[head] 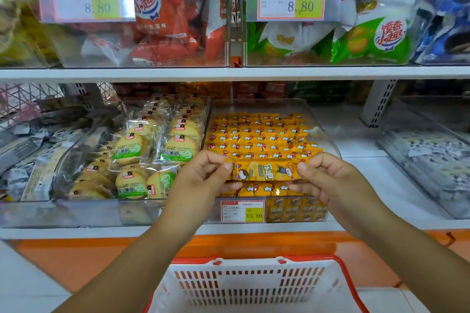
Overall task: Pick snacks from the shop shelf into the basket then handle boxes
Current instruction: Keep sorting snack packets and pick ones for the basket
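While both hands' fingers (227, 167) pinched its ends, the yellow snack pack (264, 170) lay crosswise directly above the basket (254, 284)

My left hand (203, 176) and right hand (328, 178) sit level, facing each other. Each pinches one end of a yellow packet (264, 171).

Lower shelf (361, 142) bears clear bins in a row: biscuit bin (76, 211), yellow-packet bin (321, 132) just beside it, right bin (429, 175) apart, toward the right edge.

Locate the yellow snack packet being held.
Head view, centre: the yellow snack packet is pinched between the left hand and right hand, over the front of its clear bin.
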`<state>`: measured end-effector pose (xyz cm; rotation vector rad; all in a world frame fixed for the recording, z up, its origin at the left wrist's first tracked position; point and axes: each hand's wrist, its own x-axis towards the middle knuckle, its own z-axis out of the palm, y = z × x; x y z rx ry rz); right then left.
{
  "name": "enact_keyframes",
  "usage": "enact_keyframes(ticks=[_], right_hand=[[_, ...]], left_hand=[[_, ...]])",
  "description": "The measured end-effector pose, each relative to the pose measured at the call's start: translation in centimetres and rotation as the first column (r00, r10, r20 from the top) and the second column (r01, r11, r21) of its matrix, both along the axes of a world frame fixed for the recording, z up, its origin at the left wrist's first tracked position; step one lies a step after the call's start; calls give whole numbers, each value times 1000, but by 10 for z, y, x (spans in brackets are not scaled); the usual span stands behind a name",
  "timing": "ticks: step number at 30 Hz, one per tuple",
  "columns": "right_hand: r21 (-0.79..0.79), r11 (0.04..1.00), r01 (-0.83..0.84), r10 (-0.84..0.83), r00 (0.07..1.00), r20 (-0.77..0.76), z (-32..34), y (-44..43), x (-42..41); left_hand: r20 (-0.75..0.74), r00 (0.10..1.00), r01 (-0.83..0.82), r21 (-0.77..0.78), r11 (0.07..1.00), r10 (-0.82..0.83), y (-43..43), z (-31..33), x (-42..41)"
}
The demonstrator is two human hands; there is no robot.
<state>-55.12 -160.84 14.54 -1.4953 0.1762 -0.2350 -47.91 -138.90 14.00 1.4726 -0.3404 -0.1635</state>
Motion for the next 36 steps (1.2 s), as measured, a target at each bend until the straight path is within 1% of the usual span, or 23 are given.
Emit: enact_keyframes(ticks=[3, 7, 9, 12, 14, 16, 18, 22, 25, 29, 32, 36], right_hand=[[-10, 999, 51, -51, 998, 28, 2, 5, -1], [-110, 991, 82, -74, 994, 78, 3, 6, -3], [-125, 990, 61, -52, 996, 78, 2, 5, -4], [-145, 989, -7, 16, 998, 60, 4, 3, -5], [-152, 988, -37, 45, 998, 49, 4, 2, -5], [-126, 991, -47, 53, 998, 43, 2, 2, -4], [-97, 994, -49, 52, 998, 31, 0, 0, -3], [-9, 999, -53, 53, 998, 37, -1, -2, -1], [27, 998, -60, 59, 998, 20, -1, -3, 0], [113, 983, -142, 144, 990, -6, 2, -8, -1], [77, 988, -136, 137, 990, -8, 2, -10, -1], [-42, 993, -108, 108, 994, 8, -2, -9, -1]], left_hand=[[-20, 1000, 18, -52, 998, -19, -1, 3, -4], [10, 1000, 6, -26, 1000, -6, 0, 1, -5], [-10, 1000, 0, -33, 999, 0, -1, -1, -4], [-56, 997, 51, -48, 998, -53, 2, 0, -1], [-75, 995, 64, -21, 998, -66, 4, 1, 1], [-82, 995, 52, -10, 999, -53, 4, 1, 2], [-85, 995, 44, -34, 998, -47, 4, 1, 2], [-64, 996, 62, -47, 997, -65, 5, 1, 3], [-69, 995, 73, -42, 996, -76, 5, 1, 2], [-105, 986, 125, -68, 990, -132, 9, 3, 4], [-101, 989, 104, -60, 993, -109, 10, 3, 4], [-55, 996, 63, -37, 997, -65, 8, 0, 5]])
